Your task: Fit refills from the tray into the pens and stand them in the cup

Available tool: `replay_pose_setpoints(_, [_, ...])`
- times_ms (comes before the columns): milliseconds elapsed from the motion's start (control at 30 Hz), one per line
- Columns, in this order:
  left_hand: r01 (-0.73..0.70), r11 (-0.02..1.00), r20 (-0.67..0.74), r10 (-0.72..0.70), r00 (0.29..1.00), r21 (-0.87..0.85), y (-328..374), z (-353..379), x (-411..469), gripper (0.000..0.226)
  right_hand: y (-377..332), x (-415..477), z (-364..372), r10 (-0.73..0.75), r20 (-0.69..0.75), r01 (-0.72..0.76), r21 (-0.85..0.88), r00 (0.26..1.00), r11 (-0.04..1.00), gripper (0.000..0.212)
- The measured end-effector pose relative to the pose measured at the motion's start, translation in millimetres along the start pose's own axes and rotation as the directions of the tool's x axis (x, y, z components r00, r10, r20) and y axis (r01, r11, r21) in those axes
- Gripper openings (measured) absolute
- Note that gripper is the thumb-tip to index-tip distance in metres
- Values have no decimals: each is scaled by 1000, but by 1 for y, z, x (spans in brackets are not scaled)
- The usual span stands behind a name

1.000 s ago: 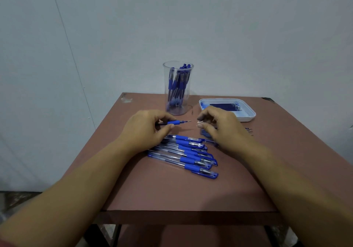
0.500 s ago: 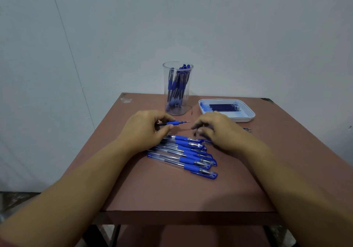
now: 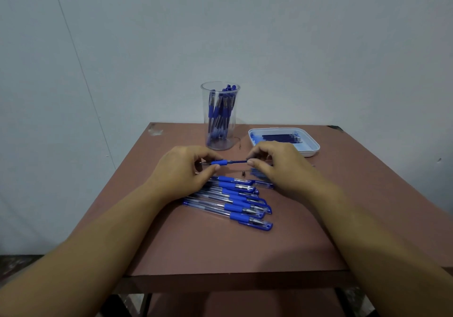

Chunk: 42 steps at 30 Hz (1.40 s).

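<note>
both bare arms reach forward over the table and the two hands meet in the middle. the left hand (image 3: 182, 169) curls its fingers and thumb round a clear plastic pen with a blue rubber grip (image 3: 219, 162) and holds it level, just above the table. the right hand (image 3: 279, 167) pinches a thin dark blue refill (image 3: 236, 161) between its thumb and a finger. the refill sticks out of the grip end of the pen. how far it goes inside cannot be told. a tiny silver pen tip (image 3: 243, 173) lies on the table just under the refill, between the hands.

the flat brown-red table (image 3: 220, 248) has a bunch of clear pens with blue caps (image 3: 232, 201) lying side by side, near the wrists. at the back stands a tall clear plastic cup (image 3: 220, 142) with some blue pens (image 3: 221, 110) upright in it. to its right, just past the right hand, sits a white square tray with round corners (image 3: 316, 148). more dark refills (image 3: 282, 137) lie flat in the tray. behind the table is a plain pale grey wall (image 3: 245, 34). a bit of dark floor (image 3: 14, 262) shows low on the left.
</note>
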<state>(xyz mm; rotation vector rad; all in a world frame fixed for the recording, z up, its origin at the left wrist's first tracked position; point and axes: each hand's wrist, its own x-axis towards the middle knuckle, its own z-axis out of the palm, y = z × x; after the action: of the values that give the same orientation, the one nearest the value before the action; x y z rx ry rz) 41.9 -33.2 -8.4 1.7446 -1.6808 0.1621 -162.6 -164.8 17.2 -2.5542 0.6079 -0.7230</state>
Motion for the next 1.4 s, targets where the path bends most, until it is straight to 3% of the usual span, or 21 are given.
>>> replay_pose_setpoints(167, [-31,999,2,31,1000,-28,4,1,-1,20,-5,-3,-1,-51,11,51,11,999,999,17])
replay_pose_setpoints(400, [-49,999,-17,49,999,-18,5,-1,-2,23,-2,-4,-2,-40,29,39,38,999,998,3])
replay_pose_setpoints(567, [-55,998,-6,55,998,-17,7,1,-2,21,-5,-5,-2,-65,24,65,38,998,997,17])
replay_pose_setpoints(767, [-53,999,1,53,999,-8,8,-1,-2,21,-5,-5,-3,-51,44,51,5,998,999,7])
replay_pose_setpoints(967, [-59,998,4,59,998,-11,10,1,-1,22,-5,-5,-3,-78,55,79,-20,995,997,18])
replay_pose_setpoints(1233, [-6,1000,-22,6,1000,-5,1,-2,-1,19,15,-6,-14,2,-41,-3,-34,999,999,9])
replay_pose_setpoints(1400, [0,1000,-33,0,999,-4,1,-2,-1,18,39,-5,-23,94,-9,-95,-64,996,993,9])
